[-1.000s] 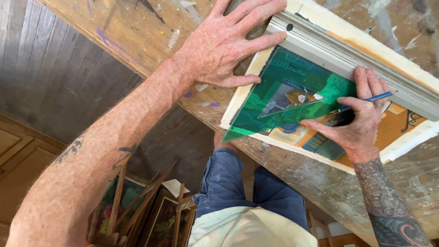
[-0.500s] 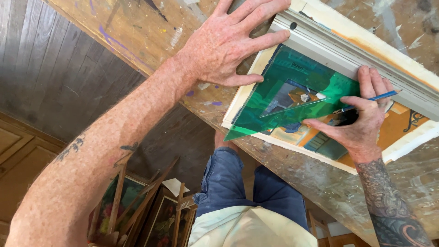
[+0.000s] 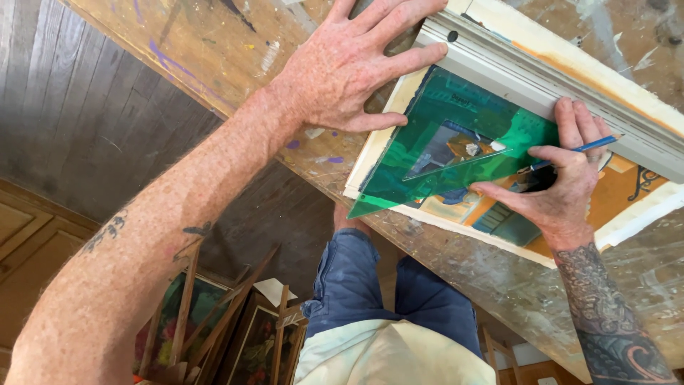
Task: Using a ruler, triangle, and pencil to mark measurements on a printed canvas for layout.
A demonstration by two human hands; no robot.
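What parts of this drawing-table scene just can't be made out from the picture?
- Head view: the pencil tip is hidden behind the right hand.
- The painting under the green triangle is tinted and partly covered; its right side runs off the frame.
- The left hand has fingertips cut off by the top edge.
- The grey straightedge end leaves the frame.

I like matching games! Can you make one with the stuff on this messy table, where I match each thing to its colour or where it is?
Things:
1. triangle ruler
2. pencil
3. left hand
4. long metal ruler

Matches:
A. blue, held in the right hand
B. see-through green, lying on the painting
C. pale grey, lying above the triangle's top edge
D. spread flat, fingers on the metal ruler's end

Pairs: 1-B, 2-A, 3-D, 4-C
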